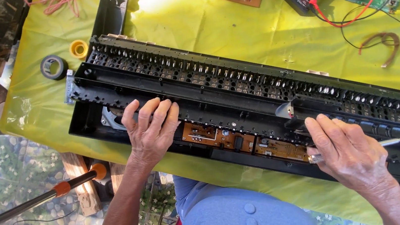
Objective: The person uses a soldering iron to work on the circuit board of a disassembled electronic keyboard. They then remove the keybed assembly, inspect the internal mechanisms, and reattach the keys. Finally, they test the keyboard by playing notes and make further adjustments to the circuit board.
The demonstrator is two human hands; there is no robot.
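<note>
We are pressing our open left hand flat on the keyboard chassis, running upper left to lower right; our right hand is gripping a tool pointing right.

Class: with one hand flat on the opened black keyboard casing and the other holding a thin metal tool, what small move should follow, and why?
Probably ease the thin metal tool in the right hand down toward the brown circuit board just beside it. The left hand presses flat on the long black plastic keyboard casing, which looks steadied, and the board lies exposed.
</note>
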